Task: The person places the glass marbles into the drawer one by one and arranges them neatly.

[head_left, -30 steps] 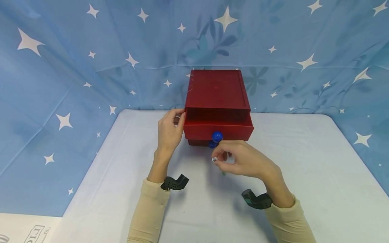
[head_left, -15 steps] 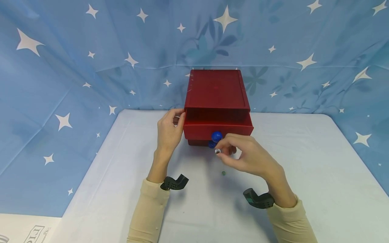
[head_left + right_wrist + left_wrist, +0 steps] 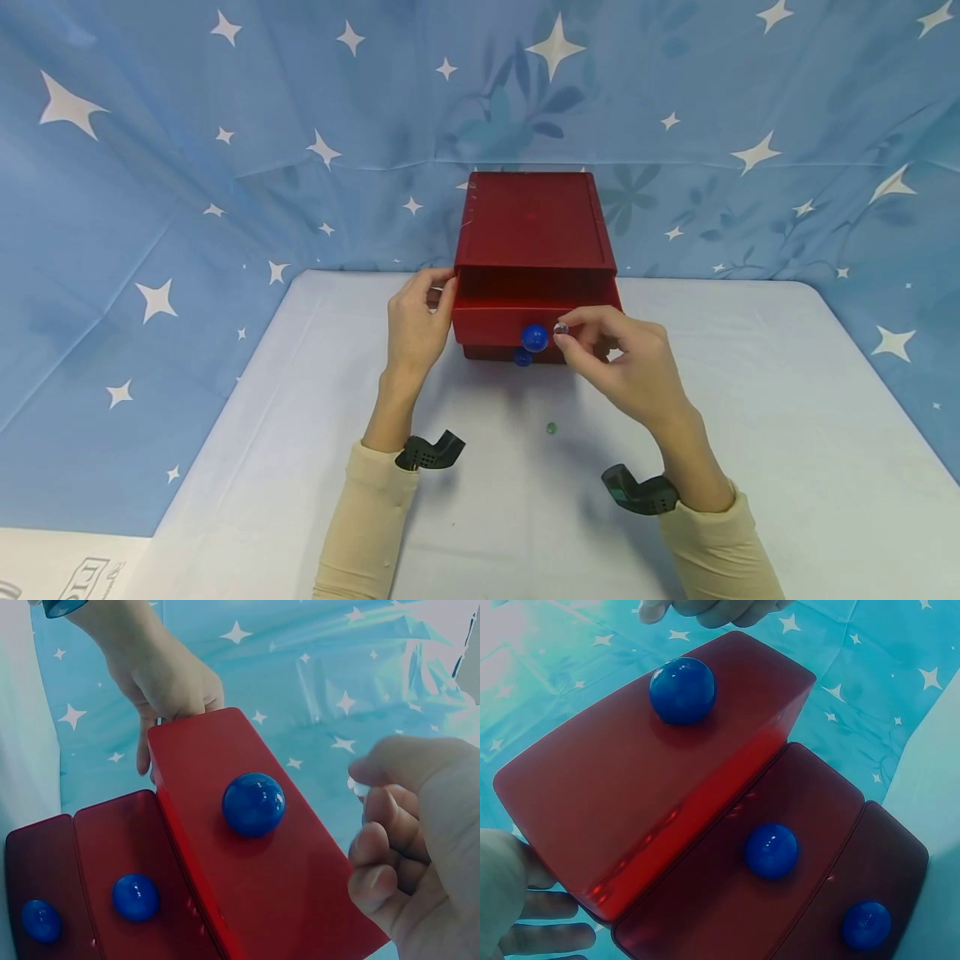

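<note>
A red drawer cabinet [image 3: 532, 218] stands at the table's far side, its top drawer [image 3: 491, 327] pulled out. At that drawer's left edge, my left hand [image 3: 415, 323] grips its side between thumb and fingers; the exact contact is partly hidden. Just right of the drawer's blue round knob [image 3: 534, 337], my right hand [image 3: 637, 362] pinches a small, clear, shiny bead-like piece [image 3: 561, 328] between thumb and index finger. In the right wrist view that piece [image 3: 358, 787] shows as a whitish bit at the fingertips. A small green bead [image 3: 551, 428] lies on the table below.
Two lower drawers with blue knobs [image 3: 772, 850] are closed beneath the pulled-out one. A white cloth [image 3: 480, 533] covers the table. Blue star-patterned fabric [image 3: 360, 108] hangs behind the cabinet. Printed white material [image 3: 82, 567] lies at the lower left.
My right hand has moved up and slightly right with the clear piece, from below the knob to beside it. This uncovers the green bead. The left hand has stayed put.
</note>
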`<action>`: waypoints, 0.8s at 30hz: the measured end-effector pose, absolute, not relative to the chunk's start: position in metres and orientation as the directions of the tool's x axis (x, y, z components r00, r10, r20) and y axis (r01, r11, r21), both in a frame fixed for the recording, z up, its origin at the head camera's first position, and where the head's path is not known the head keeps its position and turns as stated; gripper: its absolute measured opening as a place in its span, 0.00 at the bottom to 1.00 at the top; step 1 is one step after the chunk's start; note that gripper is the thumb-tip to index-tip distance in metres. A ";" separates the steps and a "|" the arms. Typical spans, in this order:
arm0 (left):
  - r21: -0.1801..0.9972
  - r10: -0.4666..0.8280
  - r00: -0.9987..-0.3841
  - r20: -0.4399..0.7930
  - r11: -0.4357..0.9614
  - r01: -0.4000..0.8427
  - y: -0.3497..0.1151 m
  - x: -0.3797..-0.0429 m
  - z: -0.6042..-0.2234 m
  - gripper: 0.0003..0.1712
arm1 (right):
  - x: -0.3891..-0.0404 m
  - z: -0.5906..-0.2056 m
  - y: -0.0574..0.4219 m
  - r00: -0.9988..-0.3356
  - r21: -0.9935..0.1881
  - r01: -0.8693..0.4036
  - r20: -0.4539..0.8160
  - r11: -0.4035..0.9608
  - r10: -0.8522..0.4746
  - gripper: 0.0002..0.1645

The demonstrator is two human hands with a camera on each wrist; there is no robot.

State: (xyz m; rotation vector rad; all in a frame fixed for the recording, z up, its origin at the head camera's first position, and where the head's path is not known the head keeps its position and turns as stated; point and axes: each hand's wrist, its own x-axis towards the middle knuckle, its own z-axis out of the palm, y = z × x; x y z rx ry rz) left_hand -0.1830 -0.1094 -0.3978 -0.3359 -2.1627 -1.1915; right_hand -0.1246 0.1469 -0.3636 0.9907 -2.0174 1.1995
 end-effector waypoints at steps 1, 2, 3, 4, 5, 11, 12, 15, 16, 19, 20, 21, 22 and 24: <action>0.664 -0.079 -0.764 0.640 0.557 0.499 -0.109 -0.183 -0.398 0.10 | -0.124 -0.363 0.147 -0.560 -0.468 -0.819 0.778 0.332 -0.284 0.16; 0.664 -0.078 -0.764 0.640 0.557 0.499 -0.110 -0.183 -0.398 0.10 | -0.124 -0.363 0.147 -0.570 -0.473 -0.809 0.775 0.349 -0.271 0.16; 0.664 -0.079 -0.764 0.640 0.556 0.499 -0.110 -0.183 -0.398 0.10 | -0.124 -0.363 0.148 -0.583 -0.483 -0.797 0.771 0.362 -0.256 0.15; 0.665 -0.079 -0.764 0.641 0.555 0.500 -0.110 -0.183 -0.398 0.10 | -0.124 -0.363 0.148 -0.594 -0.490 -0.786 0.768 0.376 -0.241 0.15; 0.665 -0.080 -0.764 0.640 0.555 0.500 -0.110 -0.183 -0.398 0.10 | -0.124 -0.363 0.148 -0.603 -0.495 -0.776 0.765 0.391 -0.228 0.15; 0.667 -0.085 -0.760 0.644 0.551 0.503 -0.110 -0.183 -0.398 0.10 | -0.126 -0.363 0.149 -0.618 -0.511 -0.747 0.770 0.425 -0.161 0.15; 0.666 -0.085 -0.759 0.645 0.551 0.504 -0.110 -0.183 -0.398 0.10 | -0.126 -0.363 0.149 -0.619 -0.513 -0.743 0.771 0.430 -0.150 0.15; 0.664 -0.086 -0.758 0.647 0.552 0.504 -0.110 -0.183 -0.398 0.10 | -0.127 -0.364 0.148 -0.624 -0.514 -0.724 0.773 0.461 -0.118 0.14; 0.663 -0.085 -0.758 0.647 0.553 0.504 -0.110 -0.183 -0.398 0.10 | -0.127 -0.364 0.149 -0.626 -0.512 -0.714 0.772 0.478 -0.107 0.13; 0.665 -0.082 -0.762 0.643 0.554 0.501 -0.110 -0.183 -0.398 0.10 | -0.128 -0.365 0.149 -0.634 -0.513 -0.679 0.771 0.526 -0.067 0.12; 0.665 -0.081 -0.763 0.641 0.555 0.500 -0.110 -0.183 -0.398 0.10 | -0.128 -0.365 0.149 -0.637 -0.514 -0.667 0.769 0.540 -0.054 0.12; 0.667 -0.079 -0.766 0.639 0.553 0.499 -0.110 -0.183 -0.398 0.10 | -0.128 -0.365 0.149 -0.639 -0.516 -0.654 0.768 0.553 -0.039 0.12; 0.668 -0.077 -0.767 0.637 0.553 0.498 -0.110 -0.183 -0.397 0.11 | -0.129 -0.366 0.149 -0.640 -0.518 -0.644 0.768 0.563 -0.025 0.12; 0.669 -0.075 -0.769 0.635 0.552 0.498 -0.110 -0.183 -0.398 0.11 | -0.129 -0.366 0.149 -0.645 -0.525 -0.626 0.764 0.577 -0.006 0.12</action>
